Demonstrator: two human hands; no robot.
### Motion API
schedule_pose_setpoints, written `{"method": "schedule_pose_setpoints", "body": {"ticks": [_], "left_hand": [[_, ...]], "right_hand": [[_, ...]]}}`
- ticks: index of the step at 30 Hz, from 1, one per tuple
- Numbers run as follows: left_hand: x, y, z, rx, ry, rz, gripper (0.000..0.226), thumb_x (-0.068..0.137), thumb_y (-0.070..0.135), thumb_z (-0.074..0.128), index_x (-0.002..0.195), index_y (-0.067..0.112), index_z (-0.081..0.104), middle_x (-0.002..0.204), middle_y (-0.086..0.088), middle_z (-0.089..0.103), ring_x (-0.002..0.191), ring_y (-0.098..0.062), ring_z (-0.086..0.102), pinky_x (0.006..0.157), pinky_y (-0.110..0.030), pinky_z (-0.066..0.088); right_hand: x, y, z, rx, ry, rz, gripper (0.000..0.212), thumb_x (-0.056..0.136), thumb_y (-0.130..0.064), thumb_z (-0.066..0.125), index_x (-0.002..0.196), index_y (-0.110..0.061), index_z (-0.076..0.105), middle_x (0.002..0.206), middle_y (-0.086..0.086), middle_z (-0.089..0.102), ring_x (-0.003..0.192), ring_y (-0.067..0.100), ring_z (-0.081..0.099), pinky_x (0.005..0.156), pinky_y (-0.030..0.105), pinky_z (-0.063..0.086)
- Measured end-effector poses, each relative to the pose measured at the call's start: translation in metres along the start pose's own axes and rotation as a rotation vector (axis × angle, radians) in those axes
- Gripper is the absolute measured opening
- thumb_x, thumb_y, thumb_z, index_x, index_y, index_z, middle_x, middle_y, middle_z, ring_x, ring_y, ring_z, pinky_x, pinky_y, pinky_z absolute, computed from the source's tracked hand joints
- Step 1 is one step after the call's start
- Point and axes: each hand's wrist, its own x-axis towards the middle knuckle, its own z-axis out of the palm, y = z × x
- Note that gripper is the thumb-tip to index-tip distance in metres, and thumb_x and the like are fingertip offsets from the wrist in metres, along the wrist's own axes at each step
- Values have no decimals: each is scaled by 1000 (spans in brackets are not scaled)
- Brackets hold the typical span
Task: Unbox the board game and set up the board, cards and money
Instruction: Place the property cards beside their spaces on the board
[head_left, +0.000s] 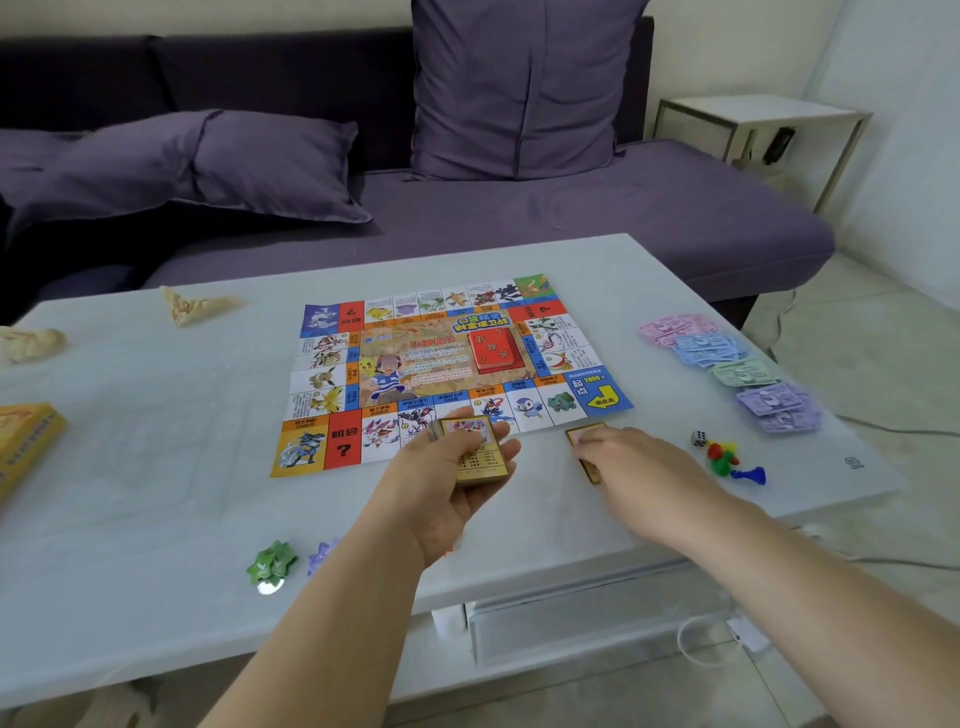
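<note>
Head view: left hand (447, 467) grips thick gold-edged card stack (475, 447) at colourful paper game board's (447, 364) near edge; at its 3 o'clock, single gold-backed card (582, 434) lies on white table (156, 441), long axis 11-to-5, under nearer right hand (634, 462), pinching or pressing unclear.

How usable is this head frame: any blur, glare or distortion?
Head view: even, diffuse light with faint shadows; wide-angle bowing curves the table edges; the right hand is slightly motion-smeared, the left hand and its card stack sharper; board print is soft; one small glare spot beside the green piece.
</note>
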Motion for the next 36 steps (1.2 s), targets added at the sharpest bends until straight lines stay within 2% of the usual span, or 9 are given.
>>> {"method": "schedule_pose_setpoints", "body": {"ticks": [7,9,11,14,17,20,26,33,36], "left_hand": [[-3,-2,-2,14,-26,13,19,95,1,47,107,13,56,94,-14,72,76,-24,71,63,-32,60],[-2,-4,-2,40,-62,17,18,94,2,48,107,11,57,91,-11,73,73,-22,72,62,-31,60],[-3,-8,0,93,-111,25,17,94,2,49,108,9,57,88,-8,74,74,-19,72,62,-29,59],[-4,-12,5,159,-191,44,18,91,3,53,107,11,58,85,-6,74,75,-16,71,64,-27,58],[-6,-14,8,193,-224,49,20,88,3,57,105,14,60,86,-7,72,77,-16,70,65,-26,58],[-5,-16,8,230,-229,51,24,88,2,59,108,15,61,94,-9,71,82,-18,68,69,-27,58],[-7,-15,5,258,-242,1,23,93,1,50,112,9,58,104,-17,70,87,-23,68,68,-27,59],[-7,-13,-2,360,-162,21,19,92,0,54,104,14,58,88,-9,71,72,-17,68,62,-24,56],[-8,-12,-5,363,-135,24,17,91,2,56,101,15,60,85,-8,71,72,-16,67,61,-23,55]], "right_hand": [[-7,-9,-19,3,55,-56,34,91,-6,41,117,-19,58,126,-5,54,115,22,51,78,30,44],[-9,-14,-33,204,207,-17,31,97,-14,43,123,-19,60,126,-4,57,115,17,52,85,28,44],[-11,-21,-43,577,273,84,26,95,-24,52,117,-17,65,111,-6,65,100,11,61,78,21,45],[-13,-29,-50,1017,85,170,24,85,-37,65,96,-17,69,86,-5,70,74,5,66,68,21,51],[-12,-34,-47,1192,0,203,22,82,-35,69,81,-14,66,67,-7,69,61,2,64,59,19,50],[-10,-36,-45,1252,-20,194,14,83,-24,70,75,-14,65,60,-9,67,57,-1,62,58,17,49],[-7,-33,-46,1189,-63,193,12,87,-18,66,76,-15,68,69,-4,68,58,0,60,58,15,49],[-7,-41,-38,1194,-123,204,10,90,-23,63,84,-16,68,83,4,72,72,11,66,69,25,55],[-6,-46,-36,1157,-123,191,11,86,-25,68,84,-14,68,86,4,72,74,11,66,66,22,55]]}}
